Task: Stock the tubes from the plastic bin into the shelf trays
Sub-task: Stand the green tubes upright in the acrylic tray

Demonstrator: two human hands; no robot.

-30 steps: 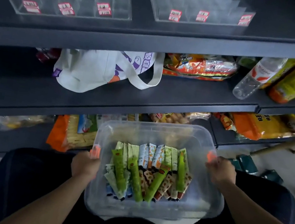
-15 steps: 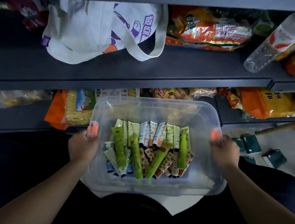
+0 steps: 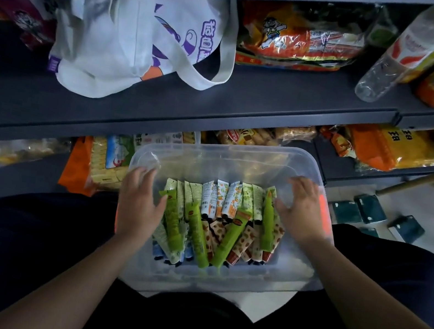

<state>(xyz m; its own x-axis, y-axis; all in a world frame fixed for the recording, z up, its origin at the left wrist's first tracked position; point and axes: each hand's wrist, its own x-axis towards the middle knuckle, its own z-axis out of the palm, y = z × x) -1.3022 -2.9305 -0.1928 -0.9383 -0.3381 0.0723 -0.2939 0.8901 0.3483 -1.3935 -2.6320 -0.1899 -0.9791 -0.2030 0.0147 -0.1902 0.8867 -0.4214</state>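
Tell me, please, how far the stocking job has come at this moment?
It has barely begun. Done: the plastic bin sits on the person's lap in front of the shelves. In hand: the left hand and right hand are both inside the bin at either side of the tubes, fingers loose, gripping none. Left: the whole pile of tubes lies in the bin; the shelf trays are out of view.

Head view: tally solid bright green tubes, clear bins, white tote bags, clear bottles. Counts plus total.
Solid bright green plastic tubes: 4
Clear plastic bin: 1
White fabric tote bag: 1
Clear plastic bottle: 1
Total: 7
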